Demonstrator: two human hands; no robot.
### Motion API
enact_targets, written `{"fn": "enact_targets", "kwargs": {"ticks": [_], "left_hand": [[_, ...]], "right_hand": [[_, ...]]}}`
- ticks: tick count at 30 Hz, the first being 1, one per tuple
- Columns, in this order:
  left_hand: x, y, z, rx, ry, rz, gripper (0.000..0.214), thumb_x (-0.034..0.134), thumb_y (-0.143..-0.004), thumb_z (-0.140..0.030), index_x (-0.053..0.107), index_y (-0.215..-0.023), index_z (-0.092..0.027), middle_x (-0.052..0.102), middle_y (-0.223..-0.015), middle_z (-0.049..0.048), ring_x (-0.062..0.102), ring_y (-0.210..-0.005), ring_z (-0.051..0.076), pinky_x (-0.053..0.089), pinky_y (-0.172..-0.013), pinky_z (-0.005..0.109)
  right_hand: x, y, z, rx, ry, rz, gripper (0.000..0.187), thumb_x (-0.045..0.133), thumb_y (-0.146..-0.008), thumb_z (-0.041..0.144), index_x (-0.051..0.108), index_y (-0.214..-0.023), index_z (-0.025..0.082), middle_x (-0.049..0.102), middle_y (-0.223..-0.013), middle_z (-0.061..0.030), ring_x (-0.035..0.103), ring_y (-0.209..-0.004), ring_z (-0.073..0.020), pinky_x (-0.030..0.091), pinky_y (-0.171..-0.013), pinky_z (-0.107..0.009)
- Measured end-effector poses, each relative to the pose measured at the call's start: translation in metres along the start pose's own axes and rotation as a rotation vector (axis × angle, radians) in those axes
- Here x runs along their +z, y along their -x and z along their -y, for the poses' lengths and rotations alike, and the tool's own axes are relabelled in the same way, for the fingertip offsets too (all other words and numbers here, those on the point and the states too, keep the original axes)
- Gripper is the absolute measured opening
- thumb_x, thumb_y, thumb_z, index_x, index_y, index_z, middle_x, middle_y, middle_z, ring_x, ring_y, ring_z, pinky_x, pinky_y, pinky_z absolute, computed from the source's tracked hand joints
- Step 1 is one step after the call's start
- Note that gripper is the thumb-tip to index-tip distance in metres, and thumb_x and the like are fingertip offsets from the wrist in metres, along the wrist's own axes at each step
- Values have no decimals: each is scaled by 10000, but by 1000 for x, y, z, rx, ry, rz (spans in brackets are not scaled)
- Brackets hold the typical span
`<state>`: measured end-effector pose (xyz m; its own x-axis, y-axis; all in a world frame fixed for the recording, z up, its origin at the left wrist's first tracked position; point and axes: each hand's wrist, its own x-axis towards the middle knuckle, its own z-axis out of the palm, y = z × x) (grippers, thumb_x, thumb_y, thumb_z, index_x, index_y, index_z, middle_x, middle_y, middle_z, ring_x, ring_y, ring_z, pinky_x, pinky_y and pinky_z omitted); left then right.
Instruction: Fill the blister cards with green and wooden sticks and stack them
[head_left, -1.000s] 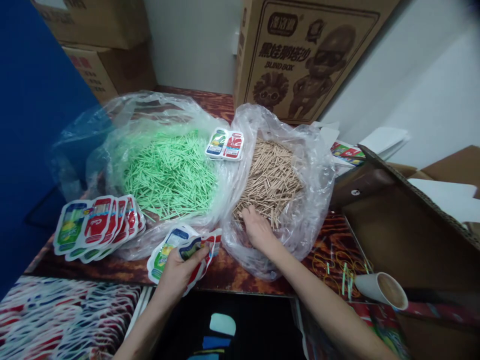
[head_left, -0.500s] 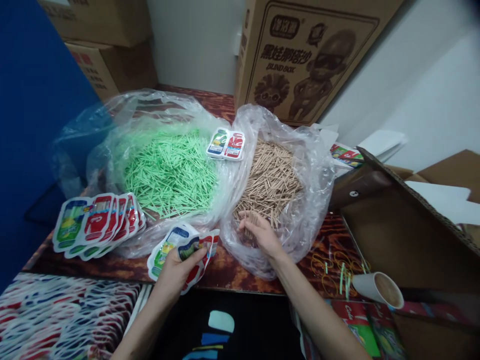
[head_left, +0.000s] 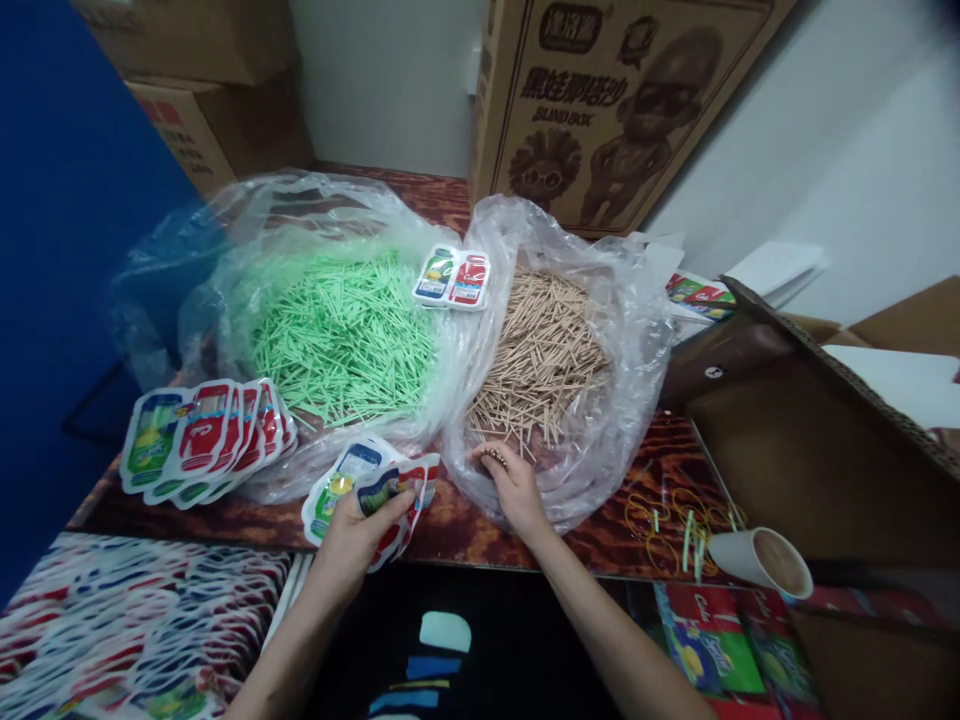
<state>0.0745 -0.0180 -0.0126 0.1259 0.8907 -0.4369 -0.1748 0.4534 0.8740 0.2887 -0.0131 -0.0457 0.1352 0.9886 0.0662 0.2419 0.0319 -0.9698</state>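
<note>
Jar-shaped printed pouches in green and red are gripped by my left hand at the table's front edge; the top one is bent under my thumb. My right hand is closed around a small bundle of brown sticks, their ends showing between the fingers. It is at the near side of a clear plastic bag holding a heap of loose brown sticks. Left of that, another clear bag holds a heap of light green sticks.
Several filled pouches lie fanned out on the left. One pouch rests between the bags. Rubber bands and a tilted paper cup lie right, beside an open carton. A large cardboard box stands behind.
My right hand has drawn back slightly from the brown heap toward me, and its fingers have closed more tightly around the sticks. My left hand keeps its grip. The view has shifted slightly.
</note>
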Motion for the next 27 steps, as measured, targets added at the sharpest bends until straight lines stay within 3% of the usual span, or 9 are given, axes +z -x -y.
{"fn": "enact_targets", "kwargs": {"ticks": [9, 27], "left_hand": [[1, -2, 1, 3, -31, -9, 283, 792, -651, -324, 730, -862, -145, 750, -808, 47, 681, -750, 212, 521, -756, 311], [17, 6, -17, -14, -1, -11, 276, 814, -598, -301, 739, -822, -158, 752, -786, 41, 679, -734, 206, 515, -733, 284]], "right_hand": [[0, 0, -3, -8, -30, 26, 172, 483, -883, 236, 647, -852, 197, 680, -851, -36, 620, -845, -184, 470, -790, -297], [2, 6, -6, -106, 79, 46, 188, 449, -913, 221, 635, -886, 212, 669, -869, -44, 614, -869, -191, 468, -801, -309]]}}
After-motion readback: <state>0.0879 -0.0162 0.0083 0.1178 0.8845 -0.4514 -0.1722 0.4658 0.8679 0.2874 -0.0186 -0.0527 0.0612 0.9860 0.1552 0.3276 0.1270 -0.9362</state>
